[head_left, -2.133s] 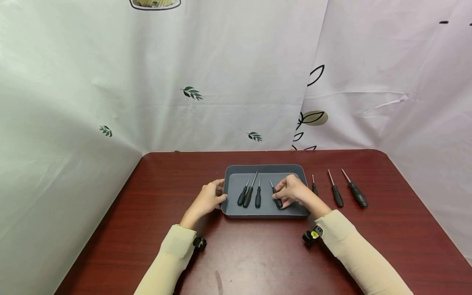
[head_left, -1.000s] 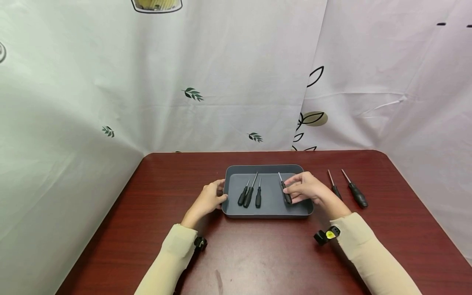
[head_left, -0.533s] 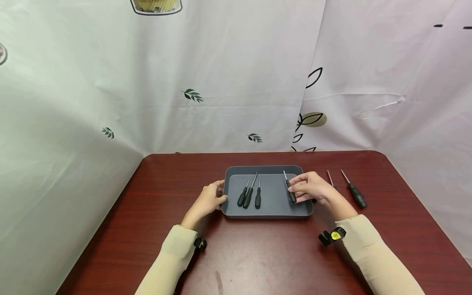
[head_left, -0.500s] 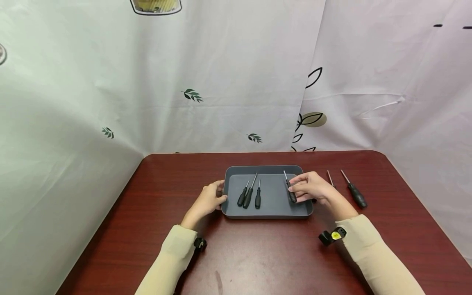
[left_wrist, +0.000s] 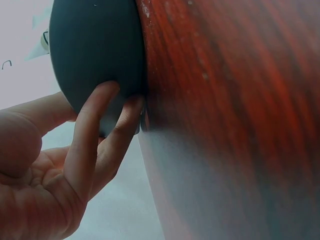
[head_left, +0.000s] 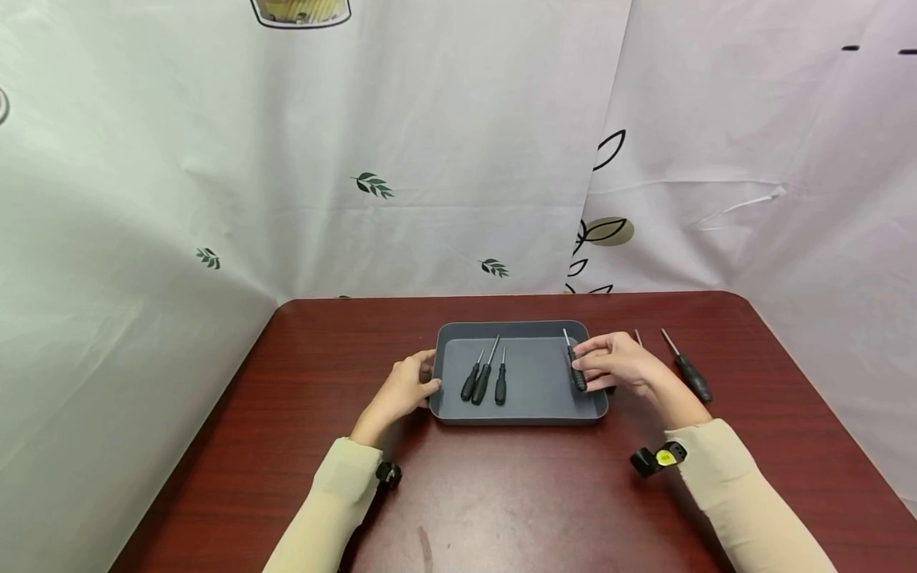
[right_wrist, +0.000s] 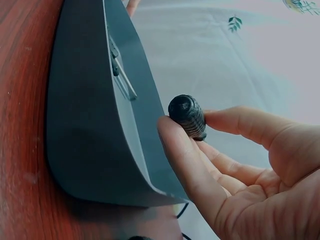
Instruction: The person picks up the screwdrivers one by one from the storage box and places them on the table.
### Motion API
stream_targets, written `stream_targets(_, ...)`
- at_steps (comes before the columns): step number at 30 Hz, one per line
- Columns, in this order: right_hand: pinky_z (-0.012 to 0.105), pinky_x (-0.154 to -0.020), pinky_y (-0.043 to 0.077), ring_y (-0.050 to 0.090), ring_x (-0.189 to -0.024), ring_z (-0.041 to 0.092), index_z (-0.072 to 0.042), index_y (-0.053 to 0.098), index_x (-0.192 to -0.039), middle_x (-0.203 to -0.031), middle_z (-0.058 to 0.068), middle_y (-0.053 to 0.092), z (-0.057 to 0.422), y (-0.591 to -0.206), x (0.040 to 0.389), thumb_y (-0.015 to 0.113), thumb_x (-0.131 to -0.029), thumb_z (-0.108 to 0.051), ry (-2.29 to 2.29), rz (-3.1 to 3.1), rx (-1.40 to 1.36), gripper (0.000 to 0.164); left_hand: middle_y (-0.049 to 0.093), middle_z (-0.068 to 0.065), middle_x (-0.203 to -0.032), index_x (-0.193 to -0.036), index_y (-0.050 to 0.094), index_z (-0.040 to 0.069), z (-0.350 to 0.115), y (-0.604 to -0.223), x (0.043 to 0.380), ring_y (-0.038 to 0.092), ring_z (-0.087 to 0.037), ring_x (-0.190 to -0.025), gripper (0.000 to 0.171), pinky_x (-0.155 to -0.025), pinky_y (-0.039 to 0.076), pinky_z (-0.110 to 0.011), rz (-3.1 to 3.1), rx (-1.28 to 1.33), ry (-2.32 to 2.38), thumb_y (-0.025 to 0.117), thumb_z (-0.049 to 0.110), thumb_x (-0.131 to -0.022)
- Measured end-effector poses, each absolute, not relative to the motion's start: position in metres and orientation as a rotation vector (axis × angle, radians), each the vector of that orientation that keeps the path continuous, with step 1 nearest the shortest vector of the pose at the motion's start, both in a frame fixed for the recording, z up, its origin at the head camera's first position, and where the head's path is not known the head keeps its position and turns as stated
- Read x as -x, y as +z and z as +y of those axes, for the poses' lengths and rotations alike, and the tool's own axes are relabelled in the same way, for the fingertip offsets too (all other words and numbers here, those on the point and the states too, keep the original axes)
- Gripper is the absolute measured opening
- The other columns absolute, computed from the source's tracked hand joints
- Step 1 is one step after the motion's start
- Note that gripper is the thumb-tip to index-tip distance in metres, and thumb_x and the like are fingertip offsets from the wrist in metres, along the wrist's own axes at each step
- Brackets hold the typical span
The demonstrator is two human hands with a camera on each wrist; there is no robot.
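My right hand [head_left: 616, 364] pinches a black-handled screwdriver [head_left: 577, 372] between thumb and fingers, its thin metal shaft toward the back. In the right wrist view the ribbed handle [right_wrist: 188, 116] shows end-on, above the rim of the grey tray [right_wrist: 85, 115]. Three smaller dark screwdrivers lie inside the tray's left half: a left one [head_left: 470, 383], a middle one [head_left: 484, 377] and a right one [head_left: 501, 385]. At the tray's left end, my left hand [head_left: 403, 387] grips the wall; the left wrist view has fingers on its outer face and the thumb partly hidden behind the rim.
A large black-handled screwdriver [head_left: 692, 377] lies on the red-brown table [head_left: 458, 493] at right. Another, mostly hidden behind my right hand, shows only its shaft tip [head_left: 638, 337]. A patterned white curtain [head_left: 430, 143] stands behind the table.
My right hand has moved right with the screwdriver, from mid-tray to near the tray's right end, covering more of the screwdrivers outside. My left hand and the tray stay put.
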State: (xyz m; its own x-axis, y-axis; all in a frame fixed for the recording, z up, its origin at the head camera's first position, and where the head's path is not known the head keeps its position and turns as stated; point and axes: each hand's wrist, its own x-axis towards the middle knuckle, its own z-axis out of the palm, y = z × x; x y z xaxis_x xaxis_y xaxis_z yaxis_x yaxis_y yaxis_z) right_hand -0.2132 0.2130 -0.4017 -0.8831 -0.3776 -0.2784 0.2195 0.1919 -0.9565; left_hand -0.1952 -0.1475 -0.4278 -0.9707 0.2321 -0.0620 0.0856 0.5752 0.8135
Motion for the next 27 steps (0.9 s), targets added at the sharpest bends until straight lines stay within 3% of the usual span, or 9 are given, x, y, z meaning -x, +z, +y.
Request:
stream_targets(10,0.041,-0.071,0.055,0.063,-0.078,0.019,0.017,0.044,-0.121,-0.098,0.016,0.065,0.226,-0.402,0.211,0.061,-0.085,-0.004,-1.729,2.045,0.134,0.045,0.060,-0.021,-0.105,-0.137,0.038,-0.002,-0.148,-0.429,0.196,0.064,-0.024,-0.082,0.056,-0.049,0.054,-0.029,2.643,-0.270,1.349,0.061,-0.001,-0.086)
stream_targets(27,0.041,-0.069,0.055,0.064,-0.075,0.018,0.019,0.044,-0.120,-0.088,0.010,0.066,0.236,-0.402,0.210,0.062,-0.085,-0.004,-1.753,2.037,0.115,0.046,0.059,-0.022,-0.107,-0.137,0.038,-0.001,-0.147,-0.426,0.195,0.063,-0.025,-0.085,0.056,-0.050,0.055,-0.029,2.637,-0.267,1.347,0.060,-0.001,-0.086)
